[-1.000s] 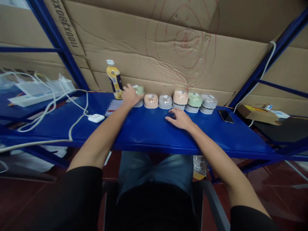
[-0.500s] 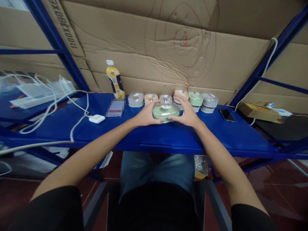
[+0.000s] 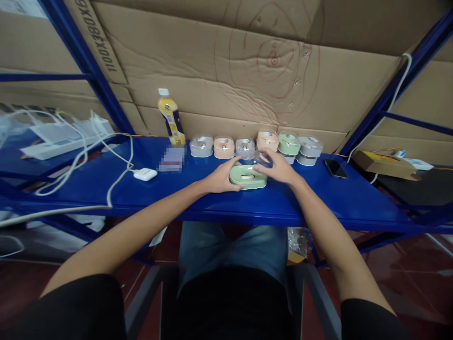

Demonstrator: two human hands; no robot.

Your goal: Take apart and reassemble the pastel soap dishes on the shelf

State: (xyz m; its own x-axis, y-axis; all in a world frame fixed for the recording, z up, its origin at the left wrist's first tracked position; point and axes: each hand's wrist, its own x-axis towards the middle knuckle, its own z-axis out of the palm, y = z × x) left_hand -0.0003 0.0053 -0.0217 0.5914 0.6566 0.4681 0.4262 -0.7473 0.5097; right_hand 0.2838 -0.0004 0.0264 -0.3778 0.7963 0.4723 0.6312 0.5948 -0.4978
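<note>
A light green oval box (image 3: 248, 182) sits on the blue table before me, its green top with a small pale handle uncovered. My left hand (image 3: 223, 177) is curved round the box's left end, thumb at its near edge. Just behind and above the box's right end is a clear plastic lid (image 3: 262, 158), tilted, in the grip of my right hand (image 3: 279, 167). That hand hides part of the lid. Behind them stand similar boxes with clear lids: grey (image 3: 201, 146), orange (image 3: 224, 148), and a green one (image 3: 289, 143) on top of another box.
A yellow drink bottle (image 3: 171, 117) stands at the back left, with a blurred flat item (image 3: 172, 158) before it. A white earphone case (image 3: 145, 174) and cables lie on the left. A phone (image 3: 335, 168) and an open cardboard box (image 3: 385, 165) are on the right.
The clear lid has come off the green box and moved back and right with my right hand. My left hand still holds the box, now resting slightly nearer me.
</note>
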